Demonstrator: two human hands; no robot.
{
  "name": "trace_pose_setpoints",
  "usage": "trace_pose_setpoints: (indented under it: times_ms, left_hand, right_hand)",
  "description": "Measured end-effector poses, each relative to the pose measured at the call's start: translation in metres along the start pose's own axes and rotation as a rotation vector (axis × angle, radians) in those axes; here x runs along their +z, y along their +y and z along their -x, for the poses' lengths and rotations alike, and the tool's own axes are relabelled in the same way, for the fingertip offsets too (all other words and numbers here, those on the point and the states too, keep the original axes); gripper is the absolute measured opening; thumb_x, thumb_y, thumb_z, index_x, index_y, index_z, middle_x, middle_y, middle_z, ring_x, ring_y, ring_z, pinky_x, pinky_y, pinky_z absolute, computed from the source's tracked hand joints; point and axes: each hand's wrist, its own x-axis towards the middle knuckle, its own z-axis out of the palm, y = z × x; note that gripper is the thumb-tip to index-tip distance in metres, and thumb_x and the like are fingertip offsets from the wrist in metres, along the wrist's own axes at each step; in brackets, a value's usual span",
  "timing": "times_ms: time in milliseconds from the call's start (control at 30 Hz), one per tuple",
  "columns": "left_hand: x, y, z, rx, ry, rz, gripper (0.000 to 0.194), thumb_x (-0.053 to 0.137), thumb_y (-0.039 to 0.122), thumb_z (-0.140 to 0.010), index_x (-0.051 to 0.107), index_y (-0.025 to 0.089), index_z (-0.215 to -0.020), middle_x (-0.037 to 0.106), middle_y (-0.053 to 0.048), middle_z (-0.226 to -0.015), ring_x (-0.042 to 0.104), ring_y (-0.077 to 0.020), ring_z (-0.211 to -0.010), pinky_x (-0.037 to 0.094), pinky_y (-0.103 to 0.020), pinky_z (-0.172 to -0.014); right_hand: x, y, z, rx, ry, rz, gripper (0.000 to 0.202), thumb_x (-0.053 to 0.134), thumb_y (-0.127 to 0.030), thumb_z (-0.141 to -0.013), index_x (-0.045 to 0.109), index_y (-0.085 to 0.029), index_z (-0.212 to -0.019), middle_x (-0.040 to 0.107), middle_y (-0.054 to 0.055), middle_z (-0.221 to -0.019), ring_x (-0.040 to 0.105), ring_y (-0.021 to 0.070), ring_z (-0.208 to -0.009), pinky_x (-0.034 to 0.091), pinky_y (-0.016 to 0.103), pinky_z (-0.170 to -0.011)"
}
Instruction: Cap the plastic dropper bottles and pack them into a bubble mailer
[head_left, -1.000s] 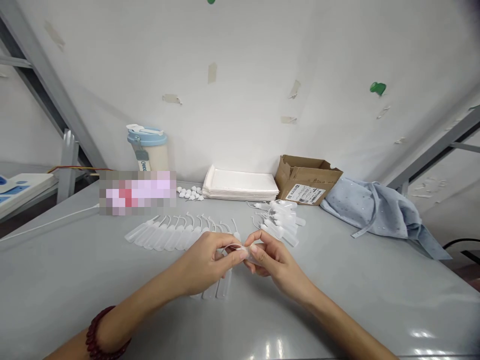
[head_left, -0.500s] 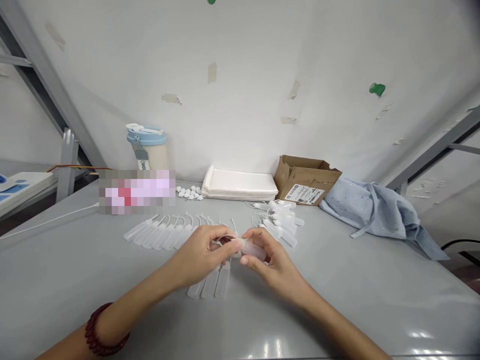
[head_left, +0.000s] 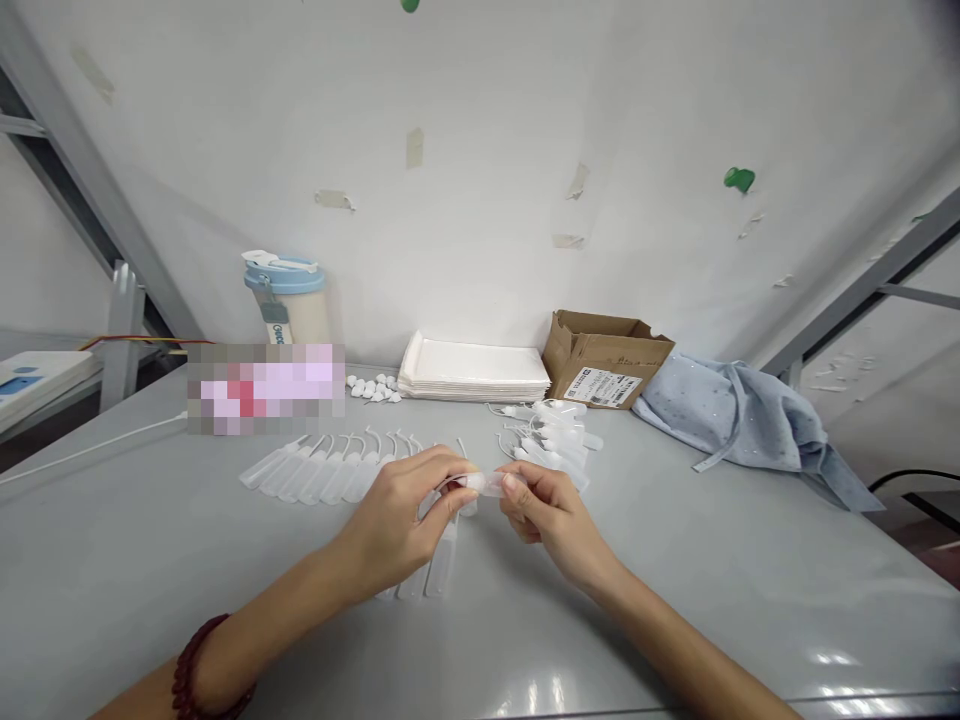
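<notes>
Between both hands, over the middle of the grey table, lies a small translucent squeeze bottle [head_left: 492, 485], held roughly level. My left hand [head_left: 401, 510] pinches its white cap end, where a thin tube curves back over the fingers. My right hand [head_left: 553, 520] is closed around the bottle's body, thumb on top. Similar bottles with thin bent tubes lie in a slanted row [head_left: 330, 475] to the left, partly behind my left hand. Several more [head_left: 441, 568] lie under the hands, partly covered. A loose pile of bottles [head_left: 559, 440] sits behind my right hand.
Small white pieces [head_left: 373, 388] lie at the back beside a stack of white envelopes [head_left: 476, 370]. An open cardboard box [head_left: 611, 350] and a blue cloth [head_left: 739, 420] are back right. A blue-lidded cup [head_left: 289, 300] stands behind a blurred pink item [head_left: 270, 390]; a white cable [head_left: 97, 447] runs left.
My right hand has closed more tightly around the bottle, its thumb now pressed over the body. The bottle has turned closer to level. The view has shifted slightly.
</notes>
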Motion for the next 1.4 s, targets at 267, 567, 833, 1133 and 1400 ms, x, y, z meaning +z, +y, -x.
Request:
trace_pose_setpoints:
  times_ms: [267, 567, 833, 1133, 1400]
  left_hand:
    - [-0.002, -0.001, -0.002, 0.010, 0.015, 0.049, 0.014, 0.049, 0.019, -0.089, 0.063, 0.015, -0.088, 0.063, -0.003, -0.079, 0.055, -0.0134, -0.070, 0.042, -0.024, -0.066]
    - [-0.014, 0.001, -0.006, -0.232, -0.245, 0.186, 0.030, 0.041, 0.033, -0.093, 0.063, 0.016, -0.080, 0.059, 0.001, -0.071, 0.056, -0.0123, -0.068, 0.044, -0.021, -0.064]
    - [-0.003, -0.003, 0.001, 0.020, -0.090, -0.015, 0.026, 0.040, 0.021, -0.093, 0.060, 0.013, -0.078, 0.054, -0.001, -0.066, 0.048, -0.0126, -0.061, 0.037, -0.024, -0.057]
    - [-0.014, 0.002, -0.004, 0.195, -0.123, -0.167, 0.020, 0.040, 0.018, -0.093, 0.058, 0.013, -0.085, 0.059, -0.007, -0.077, 0.052, -0.0159, -0.070, 0.043, -0.026, -0.064]
    - [-0.119, -0.073, -0.046, -0.362, -0.051, -0.588, 0.025, 0.046, 0.033, -0.079, 0.064, 0.016, -0.080, 0.069, -0.008, -0.081, 0.062, -0.0236, -0.077, 0.045, -0.030, -0.071]
  right_hand:
    - [-0.001, -0.002, -0.002, 0.076, -0.079, -0.029, 0.044, 0.037, -0.052, -0.091, 0.055, -0.016, -0.075, 0.025, -0.009, -0.051, 0.018, 0.0066, -0.042, 0.018, 0.021, -0.038]
    - [0.004, -0.001, 0.006, -0.215, 0.154, 0.219, 0.026, 0.056, -0.036, -0.084, 0.063, -0.016, -0.100, 0.054, 0.001, -0.071, 0.040, 0.0104, -0.056, 0.029, 0.023, -0.050]
    - [0.006, 0.004, 0.010, -0.087, 0.036, 0.051, 0.035, 0.046, -0.049, -0.089, 0.055, -0.016, -0.079, 0.030, -0.009, -0.048, 0.026, 0.0071, -0.044, 0.021, 0.022, -0.043]
    - [0.006, 0.005, 0.007, 0.071, -0.037, -0.139, 0.043, 0.040, -0.055, -0.088, 0.045, -0.019, -0.066, 0.031, -0.010, -0.039, 0.023, 0.0057, -0.033, 0.022, 0.021, -0.037]
    - [-0.054, 0.000, -0.007, -0.307, 0.591, 0.707, 0.036, 0.037, -0.047, -0.090, 0.055, -0.017, -0.086, 0.041, -0.005, -0.050, 0.039, 0.0117, -0.043, 0.032, 0.023, -0.045]
